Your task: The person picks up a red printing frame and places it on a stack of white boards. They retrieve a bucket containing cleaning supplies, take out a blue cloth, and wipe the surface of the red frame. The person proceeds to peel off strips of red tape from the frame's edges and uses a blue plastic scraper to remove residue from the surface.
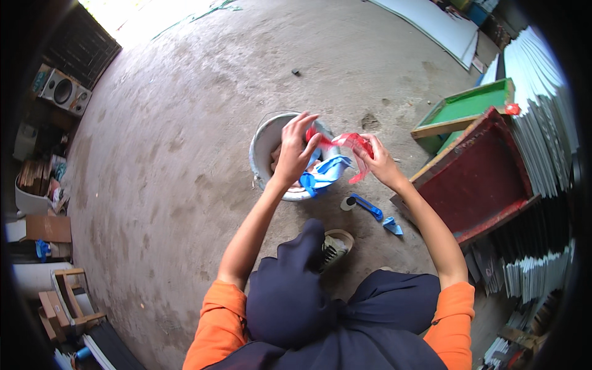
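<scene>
A crumpled red plastic strip or bag (353, 140) hangs over the right side of a whitish bucket (262, 140). My right hand (381, 165) is closed on its right end, and a loose tail hangs below the fingers. Over the bucket's mouth, my left hand (295, 151) has its fingers stretched and thumb apart; the strip's blurred left end lies in the gap beside them. Whether the left fingers touch it is hard to see. Inside the bucket lie a crumpled blue-and-white plastic piece (327, 174), bulging above the rim, and some pale pinkish scraps.
Near my shoe (336, 246) are a small round container (348, 203), a blue utility knife (368, 208) and a blue scrap (392, 226). Wooden frames, one dark red (475, 179) and one green (468, 106), lean against stacked white sheets (536, 105) on the right. A speaker (65, 92) stands far left.
</scene>
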The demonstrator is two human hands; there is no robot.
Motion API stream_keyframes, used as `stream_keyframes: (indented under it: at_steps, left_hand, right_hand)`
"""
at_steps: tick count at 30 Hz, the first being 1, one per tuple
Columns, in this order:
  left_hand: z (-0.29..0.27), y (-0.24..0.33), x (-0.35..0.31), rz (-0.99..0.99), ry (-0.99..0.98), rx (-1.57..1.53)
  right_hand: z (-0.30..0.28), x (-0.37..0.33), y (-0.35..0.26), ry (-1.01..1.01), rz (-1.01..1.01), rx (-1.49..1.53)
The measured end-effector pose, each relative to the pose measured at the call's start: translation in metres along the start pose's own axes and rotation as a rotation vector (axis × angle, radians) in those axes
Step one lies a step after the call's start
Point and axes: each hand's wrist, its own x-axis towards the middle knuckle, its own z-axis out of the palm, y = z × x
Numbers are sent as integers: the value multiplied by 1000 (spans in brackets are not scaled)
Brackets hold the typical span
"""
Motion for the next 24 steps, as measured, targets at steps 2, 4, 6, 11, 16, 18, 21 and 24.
stream_keyframes:
  at_steps: [2,4,6,11,16,18,21,24]
  left_hand:
    - [7,29,25,94,-303,-92]
    - [22,51,38,91,-584,-197]
    - [38,69,46,42,-733,-210]
    - [97,94,55,87,-689,-202]
    - [147,87,66,-52,-374,-212]
    - [153,75,71,-178,-302,-256]
    - [162,59,66,-316,-336,-452]
    - [183,58,44,-450,-315,-668]
  right_hand:
    - [-23,-19,-12,16,24,-18]
    - [-42,-34,-14,54,25,-83]
    - [-60,-48,-17,123,10,-196]
    - [-94,-78,-6,269,-20,-372]
    - [-108,-96,25,382,-262,-489]
    - [-107,-110,53,374,-173,-444]
    - [-99,-119,87,321,65,-133]
    - [-89,-115,110,365,155,174]
